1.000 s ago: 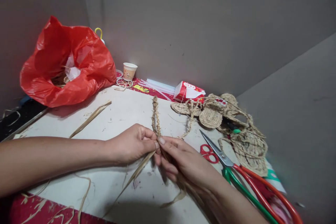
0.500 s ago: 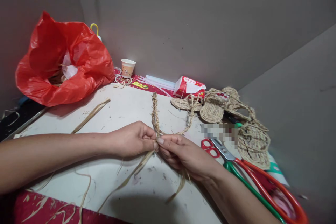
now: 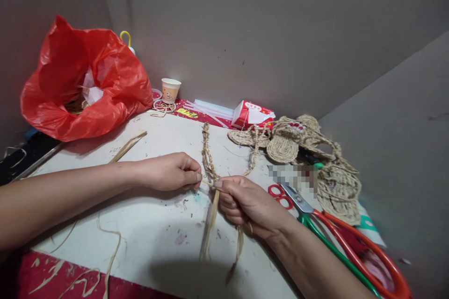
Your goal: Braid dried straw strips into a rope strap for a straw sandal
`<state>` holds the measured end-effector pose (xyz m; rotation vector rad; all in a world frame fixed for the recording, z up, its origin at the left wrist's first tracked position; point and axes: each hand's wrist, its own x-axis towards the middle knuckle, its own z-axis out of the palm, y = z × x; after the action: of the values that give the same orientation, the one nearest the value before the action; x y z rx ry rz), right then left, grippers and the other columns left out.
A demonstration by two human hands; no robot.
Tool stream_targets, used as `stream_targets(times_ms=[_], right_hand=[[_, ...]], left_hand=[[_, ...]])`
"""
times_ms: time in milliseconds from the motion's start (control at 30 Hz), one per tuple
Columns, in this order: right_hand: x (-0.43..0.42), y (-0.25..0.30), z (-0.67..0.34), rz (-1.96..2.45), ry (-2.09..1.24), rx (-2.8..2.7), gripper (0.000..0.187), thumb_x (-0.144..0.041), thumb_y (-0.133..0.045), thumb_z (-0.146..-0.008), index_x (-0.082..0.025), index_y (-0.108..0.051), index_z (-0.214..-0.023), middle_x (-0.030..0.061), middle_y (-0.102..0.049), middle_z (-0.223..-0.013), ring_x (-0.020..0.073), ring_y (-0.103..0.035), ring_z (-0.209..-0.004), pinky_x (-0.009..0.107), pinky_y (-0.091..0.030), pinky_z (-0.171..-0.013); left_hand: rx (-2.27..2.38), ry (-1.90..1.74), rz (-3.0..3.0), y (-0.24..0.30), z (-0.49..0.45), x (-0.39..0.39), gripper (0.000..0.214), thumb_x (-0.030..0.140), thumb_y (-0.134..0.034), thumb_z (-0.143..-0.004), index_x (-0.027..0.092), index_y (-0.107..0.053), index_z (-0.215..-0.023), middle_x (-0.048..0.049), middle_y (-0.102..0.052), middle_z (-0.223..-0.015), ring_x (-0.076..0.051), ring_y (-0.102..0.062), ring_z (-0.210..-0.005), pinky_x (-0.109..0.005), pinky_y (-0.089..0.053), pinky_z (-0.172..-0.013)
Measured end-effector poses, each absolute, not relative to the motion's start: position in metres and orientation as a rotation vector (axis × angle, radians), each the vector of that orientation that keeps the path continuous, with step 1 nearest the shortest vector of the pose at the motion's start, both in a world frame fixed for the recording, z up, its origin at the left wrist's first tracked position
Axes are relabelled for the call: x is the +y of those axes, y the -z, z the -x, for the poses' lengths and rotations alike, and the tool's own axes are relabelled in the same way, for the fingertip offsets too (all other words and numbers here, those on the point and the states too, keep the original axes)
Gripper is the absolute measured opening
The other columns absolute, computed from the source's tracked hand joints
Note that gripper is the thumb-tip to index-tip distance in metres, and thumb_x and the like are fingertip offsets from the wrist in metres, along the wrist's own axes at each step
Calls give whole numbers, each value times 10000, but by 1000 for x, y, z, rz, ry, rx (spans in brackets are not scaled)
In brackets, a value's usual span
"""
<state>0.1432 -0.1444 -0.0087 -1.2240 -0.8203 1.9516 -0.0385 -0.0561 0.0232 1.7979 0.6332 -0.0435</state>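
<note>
A braided straw cord [image 3: 206,149] curves across the white board, its lower part running into my right hand [image 3: 245,198]. That hand is closed, thumb and forefinger pinching the cord. My left hand [image 3: 175,171] is closed too, just left of it, and pulls a thin straw strand [image 3: 207,182] taut between the two hands. A wider flat straw strip [image 3: 211,224] hangs down from the pinch, and another loose end [image 3: 238,254] dangles below my right hand. The fingertips on the strand are partly hidden.
A red plastic bag [image 3: 115,79] stands at the back left, near a paper cup [image 3: 170,89]. Woven straw pieces [image 3: 283,148] lie at the right, behind large shears [image 3: 298,198] with red and green handles and small red-handled scissors [image 3: 277,191]. A red tissue pack [image 3: 243,114] sits at the back.
My left hand has moved left and slightly up, away from my right hand, drawing the thin strand out between them. The wide strip now hangs straight down instead of slanting left.
</note>
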Motion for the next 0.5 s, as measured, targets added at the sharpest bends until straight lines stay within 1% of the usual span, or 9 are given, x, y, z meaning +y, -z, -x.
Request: stream_targets(times_ms=[67, 133, 233, 300, 400, 433, 500], right_hand=[[-144, 9, -144, 1200, -1968, -805, 312, -238, -508, -767, -189, -351, -502, -114, -227, -382, 22, -111, -348, 158, -67, -336], [-144, 8, -145, 1186, -1974, -797, 302, -225, -520, -746, -190, -349, -500, -115, -224, -381, 20, -112, -347, 155, -65, -332], [-144, 7, -145, 1167, -1991, -790, 335, -269, -541, -759, -190, -349, -496, -114, -223, -377, 19, -116, -345, 154, -64, -329], [-144, 6, -145, 1160, -1999, -792, 355, -302, -548, -775, -188, -355, -500, -114, -227, -381, 19, -115, -348, 155, -64, -329], [-143, 6, -144, 1148, -2002, -817, 340, -294, -557, -765, -187, -364, -507, -116, -233, -386, 17, -111, -350, 155, -66, -331], [-143, 6, -144, 1142, -2001, -827, 329, -286, -560, -759, -186, -367, -511, -116, -237, -390, 15, -111, -352, 154, -70, -333], [-142, 6, -145, 1128, -1996, -838, 316, -283, -558, -757, -184, -375, -519, -115, -244, -397, 15, -115, -354, 152, -73, -335]], left_hand=[[639, 63, -1870, -24, 39, -52, 266, 320, -418, -843, 152, -509, -659, 41, -428, -562, -71, -341, -500, -198, -289, -507], [672, 56, -1984, -28, 40, -48, 263, 326, -426, -837, 151, -525, -667, 37, -455, -573, -78, -370, -522, -200, -303, -526], [805, -12, -2259, -44, 42, -43, 223, 309, -450, -821, 160, -611, -785, 12, -566, -682, -102, -457, -605, -213, -330, -577], [899, -114, -2457, -58, 43, -49, 224, 291, -454, -818, 173, -638, -867, -11, -619, -766, -122, -501, -652, -231, -345, -602], [839, -337, -2656, -60, 40, -90, 234, 262, -434, -837, 186, -638, -923, -29, -639, -808, -138, -534, -693, -252, -374, -639], [724, -329, -2714, -52, 39, -113, 236, 239, -423, -845, 194, -637, -934, -32, -646, -829, -144, -549, -725, -257, -385, -654], [505, -359, -2835, -26, 33, -166, 256, 190, -399, -847, 204, -641, -932, -37, -645, -809, -148, -551, -713, -268, -390, -640]])
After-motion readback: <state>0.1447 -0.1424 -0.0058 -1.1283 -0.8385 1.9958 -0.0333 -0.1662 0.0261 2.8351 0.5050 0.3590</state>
